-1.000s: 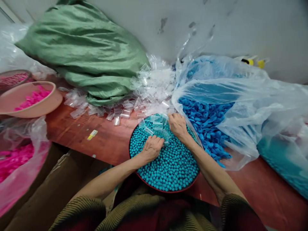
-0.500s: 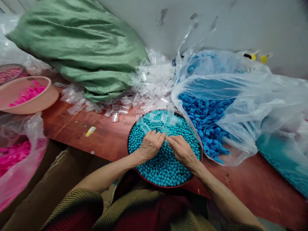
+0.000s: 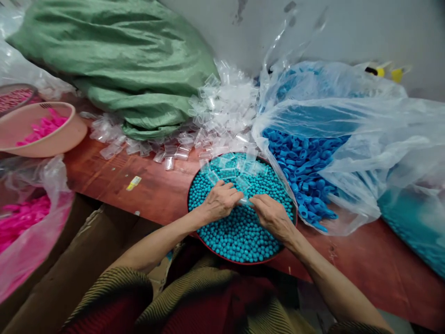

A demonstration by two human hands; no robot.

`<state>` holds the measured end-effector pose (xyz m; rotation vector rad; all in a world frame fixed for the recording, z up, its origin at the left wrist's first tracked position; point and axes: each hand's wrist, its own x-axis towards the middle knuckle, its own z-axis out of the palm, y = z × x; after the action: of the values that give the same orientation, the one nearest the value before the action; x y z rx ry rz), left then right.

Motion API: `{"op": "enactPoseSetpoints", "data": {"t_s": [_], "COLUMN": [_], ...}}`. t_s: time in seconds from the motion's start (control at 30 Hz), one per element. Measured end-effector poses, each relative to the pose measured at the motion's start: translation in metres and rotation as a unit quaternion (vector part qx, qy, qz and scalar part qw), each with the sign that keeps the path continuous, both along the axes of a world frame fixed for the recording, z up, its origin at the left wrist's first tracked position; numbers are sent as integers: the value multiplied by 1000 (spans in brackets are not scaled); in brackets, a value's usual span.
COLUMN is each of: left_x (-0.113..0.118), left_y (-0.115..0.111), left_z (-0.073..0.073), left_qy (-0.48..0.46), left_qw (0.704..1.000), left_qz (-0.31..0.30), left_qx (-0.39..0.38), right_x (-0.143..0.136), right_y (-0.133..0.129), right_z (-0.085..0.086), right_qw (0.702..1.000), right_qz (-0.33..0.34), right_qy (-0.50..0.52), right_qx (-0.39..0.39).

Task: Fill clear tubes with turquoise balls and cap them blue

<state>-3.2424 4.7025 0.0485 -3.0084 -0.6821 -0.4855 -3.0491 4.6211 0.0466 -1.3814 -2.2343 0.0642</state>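
Observation:
Over a round red-rimmed tray [image 3: 239,262] full of turquoise beads [image 3: 239,241], both hands pinch a small clear plastic tube [image 3: 245,202]. My left hand [image 3: 222,202] is closed on its left end. At the other end, the fingers of my right hand [image 3: 273,217] are closed too; what else they may hold is hidden. Several loose clear tubes [image 3: 228,173] lie on the beads just beyond my fingers.
Behind the tray spreads a heap of clear tubes [image 3: 225,109] beside a green sack [image 3: 132,65]. A plastic bag [image 3: 354,171] with blue spout-like parts [image 3: 299,171] stands right. A pink basin [image 3: 74,123] and bagged pink parts [image 3: 26,218] are left, on and beside the red table [image 3: 104,178].
My hands have drawn slightly apart, so the clear tube between them shows more plainly. The whole view has shifted a little.

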Motion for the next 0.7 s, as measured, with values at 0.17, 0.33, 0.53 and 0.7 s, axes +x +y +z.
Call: {"op": "enactPoseSetpoints", "data": {"t_s": [0.17, 0.33, 0.53, 0.7], "left_x": [10, 17, -19, -46], "left_y": [-13, -28, -33, -36], "left_z": [25, 40, 46, 39], "left_qy": [59, 135, 212, 159], "left_qw": [998, 979, 943, 939], "left_qz": [29, 90, 144, 167], "left_qx": [4, -125, -214, -254], "right_x": [-7, -22, -3, 10], "right_y": [-1, -5, -27, -29], "right_z": [10, 25, 29, 6], "right_qw": [998, 990, 987, 986], "right_qz": [-23, 7, 77, 3], "right_qy": [-39, -139, -138, -132], "right_qx": [-41, 13, -10, -104]}}
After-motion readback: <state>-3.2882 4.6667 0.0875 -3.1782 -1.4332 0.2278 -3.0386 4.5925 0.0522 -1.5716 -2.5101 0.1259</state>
